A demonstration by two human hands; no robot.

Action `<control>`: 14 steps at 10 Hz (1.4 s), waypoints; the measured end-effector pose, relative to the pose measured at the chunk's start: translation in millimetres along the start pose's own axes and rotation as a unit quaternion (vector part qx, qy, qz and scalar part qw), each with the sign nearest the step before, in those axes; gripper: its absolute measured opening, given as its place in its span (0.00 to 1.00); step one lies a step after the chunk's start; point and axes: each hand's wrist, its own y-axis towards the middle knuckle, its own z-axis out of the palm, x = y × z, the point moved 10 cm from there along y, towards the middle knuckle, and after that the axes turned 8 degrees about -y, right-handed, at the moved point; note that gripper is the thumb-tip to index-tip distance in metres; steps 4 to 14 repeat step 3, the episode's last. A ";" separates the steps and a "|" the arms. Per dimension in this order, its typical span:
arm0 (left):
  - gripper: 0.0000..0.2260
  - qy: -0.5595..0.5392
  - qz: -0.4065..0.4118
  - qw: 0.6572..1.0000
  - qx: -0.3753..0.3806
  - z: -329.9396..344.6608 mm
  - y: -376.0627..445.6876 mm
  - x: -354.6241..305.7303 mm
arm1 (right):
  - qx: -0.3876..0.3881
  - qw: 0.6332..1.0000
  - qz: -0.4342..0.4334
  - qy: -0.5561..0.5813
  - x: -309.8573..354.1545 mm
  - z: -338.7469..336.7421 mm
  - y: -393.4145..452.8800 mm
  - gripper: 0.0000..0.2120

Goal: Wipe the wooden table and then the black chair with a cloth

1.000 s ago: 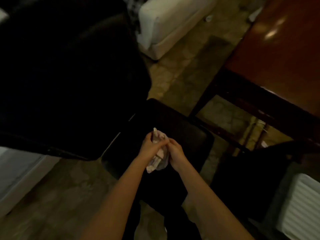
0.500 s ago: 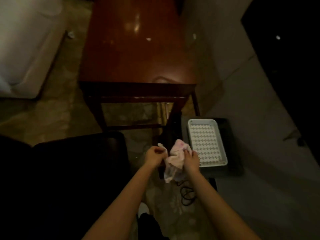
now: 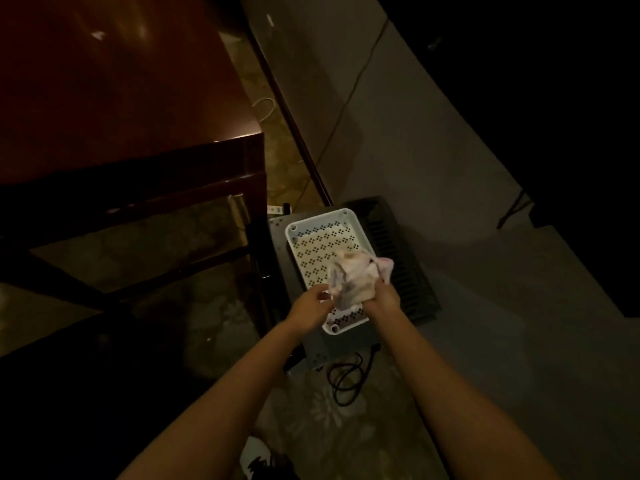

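Observation:
A crumpled pale pink cloth (image 3: 355, 277) is bunched between both my hands over a white perforated tray (image 3: 323, 244). My left hand (image 3: 311, 308) pinches its lower left edge. My right hand (image 3: 382, 296) grips the bundle from the right. The wooden table (image 3: 114, 81), dark reddish brown with a glossy top, fills the upper left. The black chair (image 3: 69, 375) is a dark mass at the lower left, its outline hard to make out in the dim light.
The tray lies on a dark flat appliance (image 3: 398, 258) on the floor by a grey wall (image 3: 433, 150). A black cable (image 3: 346, 375) coils on the patterned floor below it. A white cord (image 3: 263, 107) lies behind the table.
The view has swung right, from the chair to the table and then the tray. Both hands, holding the cloth throughout, now hover over the white tray.

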 end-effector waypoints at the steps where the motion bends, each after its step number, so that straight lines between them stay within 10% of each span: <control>1: 0.20 0.055 0.006 0.998 -0.004 -4.5 28.8 10.8 | 0.027 0.999 -0.014 -0.030 -13.8 14.5 28.9 0.17; 3: 0.15 0.190 -0.036 0.980 0.038 -12.3 30.6 36.6 | 0.055 0.985 0.110 0.122 -48.4 39.3 34.0 0.06; 14: 0.15 0.190 -0.036 0.980 0.038 -12.3 30.6 36.6 | 0.055 0.985 0.110 0.122 -48.4 39.3 34.0 0.06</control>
